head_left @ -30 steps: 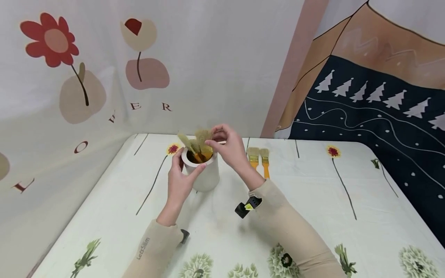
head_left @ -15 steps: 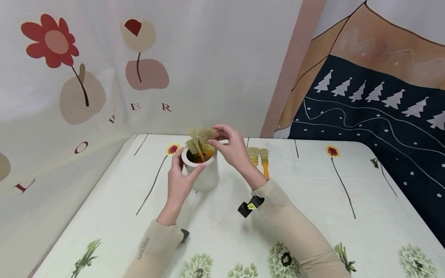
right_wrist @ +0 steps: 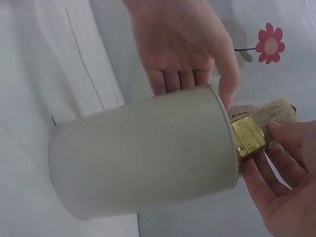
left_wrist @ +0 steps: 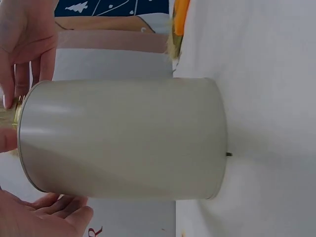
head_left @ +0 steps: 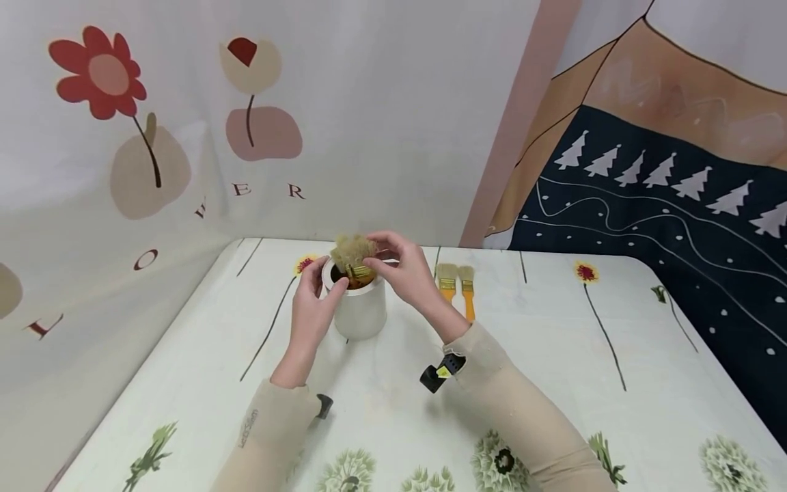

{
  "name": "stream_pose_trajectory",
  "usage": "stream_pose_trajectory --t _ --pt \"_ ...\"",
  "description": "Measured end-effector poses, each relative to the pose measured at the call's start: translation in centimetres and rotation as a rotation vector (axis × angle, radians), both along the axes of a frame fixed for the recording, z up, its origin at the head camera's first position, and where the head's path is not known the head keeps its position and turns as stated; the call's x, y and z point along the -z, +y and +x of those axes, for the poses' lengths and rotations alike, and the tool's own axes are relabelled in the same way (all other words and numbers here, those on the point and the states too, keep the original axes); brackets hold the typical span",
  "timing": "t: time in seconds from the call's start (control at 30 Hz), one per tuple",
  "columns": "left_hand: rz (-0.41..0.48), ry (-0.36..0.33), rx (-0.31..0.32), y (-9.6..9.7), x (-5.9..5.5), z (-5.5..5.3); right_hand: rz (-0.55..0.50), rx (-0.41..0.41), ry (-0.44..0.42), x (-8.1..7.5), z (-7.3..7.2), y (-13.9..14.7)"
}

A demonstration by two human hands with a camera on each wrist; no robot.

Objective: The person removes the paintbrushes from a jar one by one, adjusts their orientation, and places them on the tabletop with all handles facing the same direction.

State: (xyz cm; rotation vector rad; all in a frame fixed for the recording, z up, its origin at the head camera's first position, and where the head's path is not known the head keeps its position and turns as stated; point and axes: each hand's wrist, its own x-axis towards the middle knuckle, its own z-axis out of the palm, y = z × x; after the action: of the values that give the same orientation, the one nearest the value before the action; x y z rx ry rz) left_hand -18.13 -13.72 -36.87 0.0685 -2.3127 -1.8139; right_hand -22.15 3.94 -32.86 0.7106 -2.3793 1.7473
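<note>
An off-white cylindrical canister (head_left: 361,318) stands upright on the table, holding paintbrushes (head_left: 352,253) with their bristles up. My left hand (head_left: 310,304) is at the canister's left side, fingers along the outside and thumb at the rim beside the brushes. With thumb and fingers, my right hand (head_left: 408,270) pinches a paintbrush (right_wrist: 252,133) near its bristles. That brush's gold metal band sits just above the rim in the right wrist view; the handles are mostly hidden inside. Behind the canister, part of the left hand (right_wrist: 185,44) shows there too.
Two more paintbrushes with orange handles lie to the right of the canister, a wider paintbrush (head_left: 447,280) and a narrower paintbrush (head_left: 467,287). A flower-print cloth (head_left: 541,369) covers the table. Printed curtains (head_left: 381,123) hang behind its far edge.
The brushes in the canister have drawn together and sit lower. My left thumb has moved from the canister's front up to its rim. My right hand keeps its pinch and has dipped slightly.
</note>
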Motion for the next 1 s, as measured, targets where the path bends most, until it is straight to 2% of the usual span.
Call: stream_pose_trajectory --t 0.2,0.4,0.53,0.63,0.83,0.9,1.0 --pt "-0.031 -0.055 0.014 -0.1 -0.4 -1.2 -0.022 -0.019 0.01 -0.1 0.1 0.0" --pt "-0.037 -0.083 -0.007 -0.2 -0.3 -1.5 -0.029 -0.043 0.037 -0.1 0.4 -0.1" --pt "-0.077 -0.111 0.009 -0.5 -0.5 -1.6 -0.016 -0.049 0.027 0.0 0.5 -0.3" --pt "-0.069 -0.112 0.061 -1.0 -0.7 -1.9 -0.006 -0.053 0.02 0.1 0.5 -0.4" --pt "0.043 -0.008 0.216 -1.5 -0.4 -2.5 -0.004 -0.071 0.02 0.4 0.4 -0.4" --pt "0.072 0.005 0.237 -1.6 -0.3 -2.6 -0.009 -0.073 0.02 0.5 0.4 -0.3" --pt "0.064 -0.018 0.233 -1.8 -0.2 -2.5 -0.023 -0.08 0.026 0.5 0.4 -0.3"
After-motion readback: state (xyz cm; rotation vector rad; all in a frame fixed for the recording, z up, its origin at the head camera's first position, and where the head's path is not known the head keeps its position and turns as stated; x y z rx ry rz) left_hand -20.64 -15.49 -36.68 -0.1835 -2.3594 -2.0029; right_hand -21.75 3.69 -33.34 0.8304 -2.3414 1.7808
